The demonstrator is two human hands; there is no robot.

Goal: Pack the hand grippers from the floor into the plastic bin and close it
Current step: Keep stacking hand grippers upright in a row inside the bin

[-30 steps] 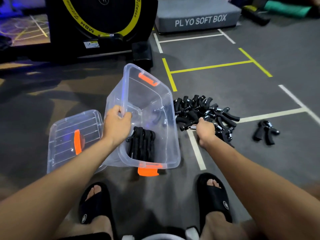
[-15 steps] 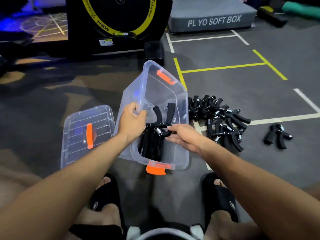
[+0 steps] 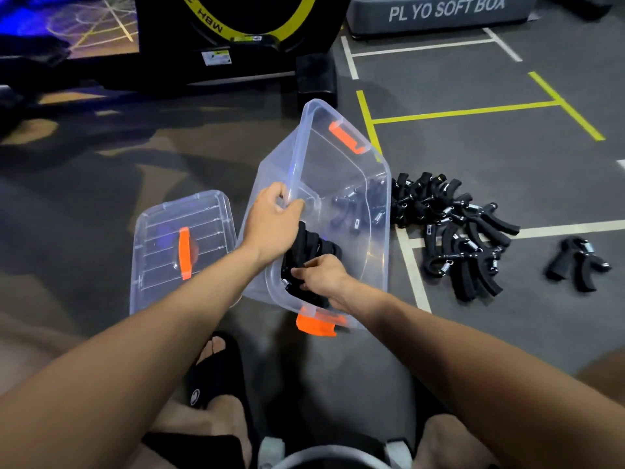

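A clear plastic bin [image 3: 375,184] with orange latches stands tilted on the floor in front of me. My left hand [image 3: 270,225] grips its left rim. Inside the bin, my right hand [image 3: 321,275] holds a black hand gripper [image 3: 294,280] down among the row of black grippers [image 3: 311,245] stacked at the near end. A pile of several black hand grippers [image 3: 463,231] lies on the floor right of the bin. A separate pair of grippers [image 3: 576,262] lies further right. The clear lid [image 3: 162,252] with an orange handle lies flat to the bin's left.
A black machine [image 3: 236,35] with a yellow ring stands behind the bin, with a black block [image 3: 316,77] at its foot. A grey plyo soft box [image 3: 439,11] sits at the back right. My feet in black slides [image 3: 216,370] are below the bin. White and yellow lines mark the floor.
My right hand took a gripper from the floor pile, carried it left over the rim and lowered it into the bin's near end. My left hand stayed on the rim.
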